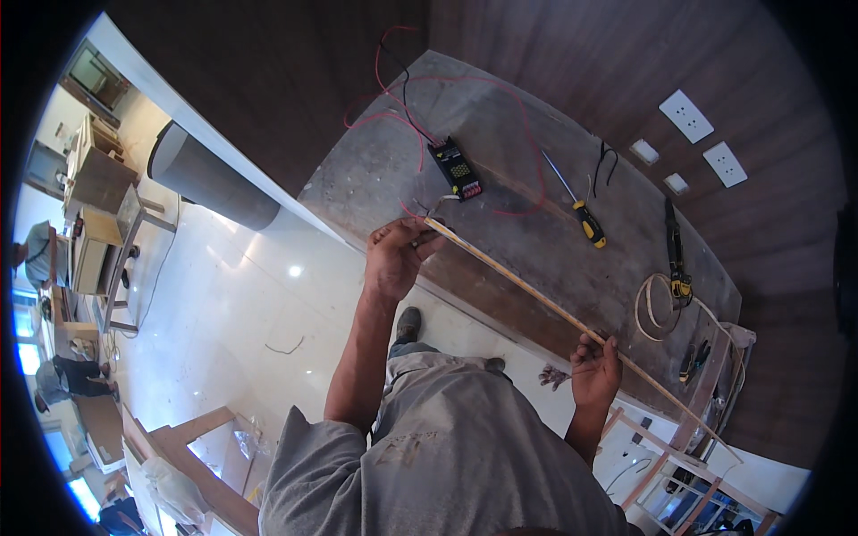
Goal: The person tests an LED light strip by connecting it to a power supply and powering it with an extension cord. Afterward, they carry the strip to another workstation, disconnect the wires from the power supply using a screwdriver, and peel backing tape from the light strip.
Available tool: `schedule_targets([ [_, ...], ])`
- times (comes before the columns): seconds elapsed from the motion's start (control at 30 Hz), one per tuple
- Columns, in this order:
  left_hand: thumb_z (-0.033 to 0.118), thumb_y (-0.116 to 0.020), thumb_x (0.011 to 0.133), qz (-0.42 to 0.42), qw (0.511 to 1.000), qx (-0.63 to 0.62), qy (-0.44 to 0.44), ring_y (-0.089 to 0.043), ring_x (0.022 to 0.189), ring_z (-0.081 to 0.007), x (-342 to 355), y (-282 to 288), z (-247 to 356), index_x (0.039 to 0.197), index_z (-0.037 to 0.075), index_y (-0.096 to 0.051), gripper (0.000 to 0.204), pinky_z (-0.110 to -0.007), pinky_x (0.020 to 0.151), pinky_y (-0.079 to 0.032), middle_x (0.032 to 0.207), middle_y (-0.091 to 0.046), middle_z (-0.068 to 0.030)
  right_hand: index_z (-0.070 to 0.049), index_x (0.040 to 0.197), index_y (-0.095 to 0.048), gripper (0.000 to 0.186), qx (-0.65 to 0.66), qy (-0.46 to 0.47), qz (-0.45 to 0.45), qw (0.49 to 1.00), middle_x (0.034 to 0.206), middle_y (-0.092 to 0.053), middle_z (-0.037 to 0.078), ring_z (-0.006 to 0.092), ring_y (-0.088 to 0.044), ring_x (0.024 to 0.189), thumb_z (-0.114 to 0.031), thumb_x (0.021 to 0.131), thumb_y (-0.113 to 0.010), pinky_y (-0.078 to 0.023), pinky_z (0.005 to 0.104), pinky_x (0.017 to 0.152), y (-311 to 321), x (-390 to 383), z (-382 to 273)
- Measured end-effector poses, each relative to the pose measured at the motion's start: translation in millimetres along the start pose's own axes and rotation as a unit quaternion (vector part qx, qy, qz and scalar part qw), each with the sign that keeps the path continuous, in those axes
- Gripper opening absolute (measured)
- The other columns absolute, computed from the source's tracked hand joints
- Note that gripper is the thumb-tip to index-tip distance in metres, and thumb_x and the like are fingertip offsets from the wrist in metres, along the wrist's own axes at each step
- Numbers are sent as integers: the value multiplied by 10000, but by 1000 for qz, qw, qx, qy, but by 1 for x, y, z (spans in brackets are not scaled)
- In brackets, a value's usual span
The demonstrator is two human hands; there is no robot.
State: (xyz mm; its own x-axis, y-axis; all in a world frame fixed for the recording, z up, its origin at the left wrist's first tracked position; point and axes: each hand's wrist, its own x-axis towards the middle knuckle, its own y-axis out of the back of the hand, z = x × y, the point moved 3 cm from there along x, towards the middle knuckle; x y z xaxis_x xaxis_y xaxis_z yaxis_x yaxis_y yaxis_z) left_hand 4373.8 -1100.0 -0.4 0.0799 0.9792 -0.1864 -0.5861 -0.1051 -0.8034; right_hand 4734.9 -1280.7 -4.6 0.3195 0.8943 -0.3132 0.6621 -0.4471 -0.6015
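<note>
A long, thin, yellowish LED strip [518,288] stretches slantwise between my two hands, along the near edge of the worktop. My left hand [393,259] pinches its upper-left end, where thin wires show by the fingertips. My right hand [596,371] is closed round the strip farther down, and the rest runs on toward the lower right. Just beyond my left hand lies a black power supply box [454,168] with a terminal block and wires. Red wire [523,112] loops across the worktop behind it.
On the grey worktop [500,116] lie a yellow-and-black screwdriver [585,219], a yellow-and-black hand tool [678,268], coiled pale cable [652,308] and small black pliers [693,360]. Wall sockets [686,116] are at the right. A grey roll [214,174] and wooden furniture stand left; people are farther off.
</note>
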Motion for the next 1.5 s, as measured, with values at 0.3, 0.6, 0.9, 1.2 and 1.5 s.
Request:
schedule_targets([
  [0.3,41,-731,915,31,991,122,-34,-719,798,-180,7,3,-6,955,-57,-704,109,-316,766,-634,893,-723,-111,-101,1090,-691,245,13,-8,8,1000,979,-740,139,190,-679,786,-321,1030,-600,-529,338,711,-3,1,-1],
  [0.6,68,-720,921,66,982,160,-69,-709,783,-170,2,-6,-7,916,-51,-668,130,-313,753,-636,876,-706,-103,-132,1055,-675,172,10,2,13,1000,978,-739,142,192,-679,779,-289,1025,-611,-533,341,708,-2,2,2],
  [0.9,72,-691,939,96,971,198,-93,-714,817,-187,-3,-14,-10,927,-75,-651,153,-338,783,-637,894,-708,-123,-129,1067,-672,155,9,23,43,999,951,-743,127,176,-680,749,-265,1021,-614,-535,330,689,0,4,6],
  [1.2,-6,-619,962,61,984,124,-112,-733,934,-333,-6,-14,-7,924,-52,-647,66,-410,841,-645,1009,-708,-211,-78,1207,-648,291,7,48,-81,996,1105,-714,143,194,-679,909,-291,1009,-636,-532,353,796,10,3,0],
  [1.5,8,-618,979,-94,986,11,-135,-701,1056,-390,-29,-30,10,995,-22,-666,59,-423,880,-634,1155,-674,-206,-38,1267,-602,367,15,101,-193,976,1207,-669,131,241,-649,1066,-246,975,-681,-519,374,861,7,-10,-18],
])
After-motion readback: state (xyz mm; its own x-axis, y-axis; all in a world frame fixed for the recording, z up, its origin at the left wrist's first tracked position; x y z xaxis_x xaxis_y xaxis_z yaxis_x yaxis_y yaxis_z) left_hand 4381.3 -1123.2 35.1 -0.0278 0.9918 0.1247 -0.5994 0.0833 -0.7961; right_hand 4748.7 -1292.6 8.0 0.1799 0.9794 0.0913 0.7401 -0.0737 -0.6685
